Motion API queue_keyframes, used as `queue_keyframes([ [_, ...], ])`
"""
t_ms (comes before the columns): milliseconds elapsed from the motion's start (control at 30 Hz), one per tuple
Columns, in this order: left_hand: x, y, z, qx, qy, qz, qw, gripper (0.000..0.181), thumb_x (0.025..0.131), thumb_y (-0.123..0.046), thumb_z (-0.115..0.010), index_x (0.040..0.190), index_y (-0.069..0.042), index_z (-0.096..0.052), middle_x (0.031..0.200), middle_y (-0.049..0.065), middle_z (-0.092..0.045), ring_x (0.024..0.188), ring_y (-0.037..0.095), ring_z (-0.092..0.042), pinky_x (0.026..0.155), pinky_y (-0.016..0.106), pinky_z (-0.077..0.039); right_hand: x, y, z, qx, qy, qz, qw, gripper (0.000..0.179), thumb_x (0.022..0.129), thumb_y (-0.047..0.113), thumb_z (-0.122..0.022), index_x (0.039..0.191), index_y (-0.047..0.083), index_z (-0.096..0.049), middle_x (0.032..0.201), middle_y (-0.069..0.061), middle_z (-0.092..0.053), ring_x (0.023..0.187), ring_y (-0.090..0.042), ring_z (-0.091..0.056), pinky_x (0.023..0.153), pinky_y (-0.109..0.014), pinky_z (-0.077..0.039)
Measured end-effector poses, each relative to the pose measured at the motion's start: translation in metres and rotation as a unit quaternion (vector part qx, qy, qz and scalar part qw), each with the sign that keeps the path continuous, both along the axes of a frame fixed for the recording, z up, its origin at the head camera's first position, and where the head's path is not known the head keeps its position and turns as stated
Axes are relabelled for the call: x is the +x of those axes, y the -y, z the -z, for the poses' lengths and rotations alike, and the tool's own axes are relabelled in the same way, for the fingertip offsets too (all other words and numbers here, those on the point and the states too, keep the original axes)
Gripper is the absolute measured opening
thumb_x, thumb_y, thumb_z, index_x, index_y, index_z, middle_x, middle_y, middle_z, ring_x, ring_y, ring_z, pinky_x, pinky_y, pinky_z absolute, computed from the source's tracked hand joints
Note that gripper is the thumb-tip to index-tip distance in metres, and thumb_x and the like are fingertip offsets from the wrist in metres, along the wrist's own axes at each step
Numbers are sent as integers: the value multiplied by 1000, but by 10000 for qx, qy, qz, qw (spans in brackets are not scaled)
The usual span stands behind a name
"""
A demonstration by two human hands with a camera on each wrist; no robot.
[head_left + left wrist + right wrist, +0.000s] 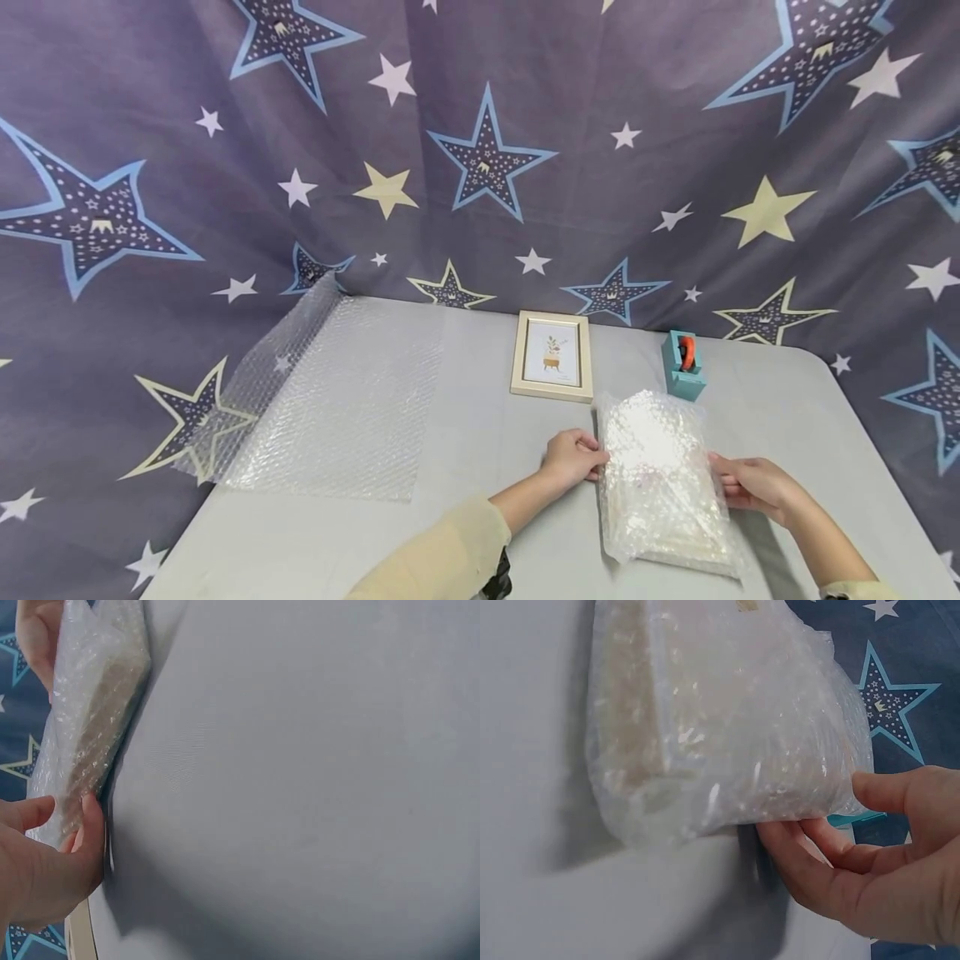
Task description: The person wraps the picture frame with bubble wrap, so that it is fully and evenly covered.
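Note:
A bubble-wrapped picture frame (660,487) is held between both hands at the right front of the table. My left hand (573,458) pinches its left edge, thumb on top and fingers beneath. Opposite, my right hand (753,485) grips the right edge the same way. The left wrist view shows the wrapped frame (97,727) tilted on its side, its tan edge visible through the plastic. From the right wrist, the bubble wrap (727,742) looks loose and folded at the corner, above the fingers (802,877). Glare hides the picture's detail.
An unwrapped gold picture frame (551,357) with a potted-plant print lies behind the package. Beside it stands a teal tape dispenser (682,367) with an orange roll. A bubble wrap sheet (352,400) covers the table's left side, partly curled up against the star-patterned curtain (487,233).

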State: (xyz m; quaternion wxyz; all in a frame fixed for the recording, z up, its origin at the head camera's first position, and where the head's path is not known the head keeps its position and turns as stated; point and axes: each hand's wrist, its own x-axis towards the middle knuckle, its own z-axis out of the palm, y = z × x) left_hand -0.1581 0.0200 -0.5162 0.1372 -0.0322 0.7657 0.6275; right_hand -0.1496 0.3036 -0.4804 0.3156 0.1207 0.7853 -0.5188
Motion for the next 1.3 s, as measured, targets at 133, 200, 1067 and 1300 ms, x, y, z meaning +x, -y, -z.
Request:
queue_keyframes([
  [133, 1, 0, 4, 47, 57, 74, 9999, 9, 81, -2, -71, 86, 1, -64, 70, 10, -71, 51, 3, -59, 53, 20, -58, 1, -1, 2, 108, 12, 72, 9999, 73, 100, 40, -46, 126, -28, -36, 79, 2, -56, 72, -5, -59, 76, -25, -60],
  [200, 2, -1, 5, 41, 79, 116, 9999, 9, 81, -2, -71, 86, 0, -64, 70, 10, -71, 51, 3, -59, 52, 19, -58, 2, -3, 3, 193, 2, 117, 9997, 72, 100, 40, -48, 123, -27, -39, 78, 2, -57, 72, -6, -60, 75, -25, -61],
  [1067, 0, -12, -3, 102, 156, 141, 9997, 8, 81, -2, -72, 83, -2, -64, 70, 14, -71, 47, 4, -56, 51, 21, -58, 2, -13, 5, 262, -101, 238, 9993, 74, 99, 38, -50, 123, -30, -36, 75, 1, -62, 69, -6, -63, 71, -25, -61],
  [1300, -2, -16, -4, 64, 182, 118, 9997, 8, 81, -1, -71, 81, -2, -63, 66, 11, -70, 46, 4, -55, 50, 20, -57, -1, -16, 4, 297, -167, 291, 9990, 71, 99, 36, -51, 123, -30, -37, 74, 1, -62, 69, -7, -63, 72, -27, -61],
])
